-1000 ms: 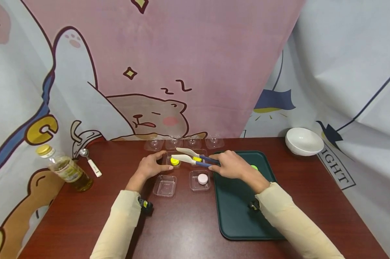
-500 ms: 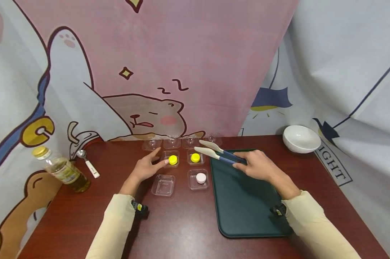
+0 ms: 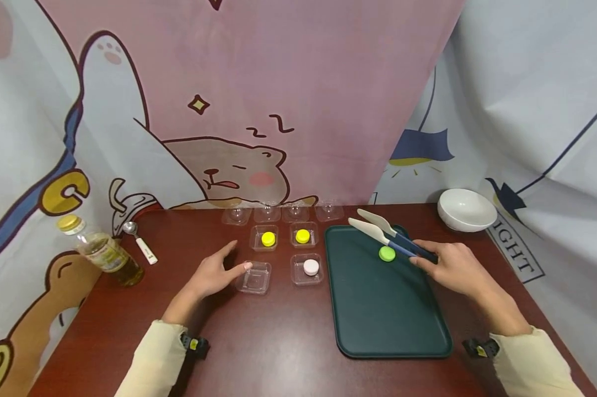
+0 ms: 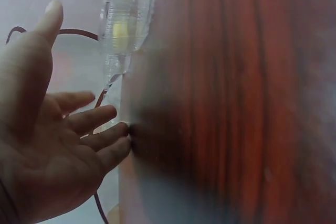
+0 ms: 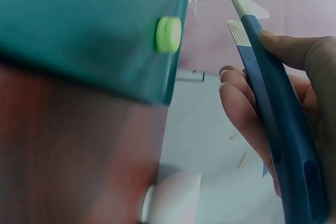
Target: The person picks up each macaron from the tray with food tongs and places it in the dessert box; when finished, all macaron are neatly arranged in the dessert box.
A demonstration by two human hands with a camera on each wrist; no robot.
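Note:
My right hand [image 3: 459,269] holds a pair of tongs [image 5: 281,114] with blue handles and cream tips, thumb on one arm and fingers on the other. The tips stand apart with nothing between them, over the far part of the dark green tray [image 3: 377,325]. A green macaron [image 3: 387,253] lies on that tray, just below the tongs in the head view. My left hand [image 3: 213,275] is spread, its thumb overlapping the rim of a bare clear plastic box [image 3: 254,278]. Two yellow macarons [image 3: 268,239] and a pale pink macaron [image 3: 310,267] sit in separate clear boxes [image 3: 297,280].
Several clear domed lids [image 3: 295,212] line the back edge. On the left stand an oil bottle [image 3: 105,253] with a yellow cap and, beside it, a measuring spoon [image 3: 141,245]. A white bowl [image 3: 467,210] is at the back right, beyond the tray.
My right hand has carried the tongs rightward, from over the yellow macarons to over the tray, uncovering the green macaron. My left hand has drawn back from the far-left box toward the bare box.

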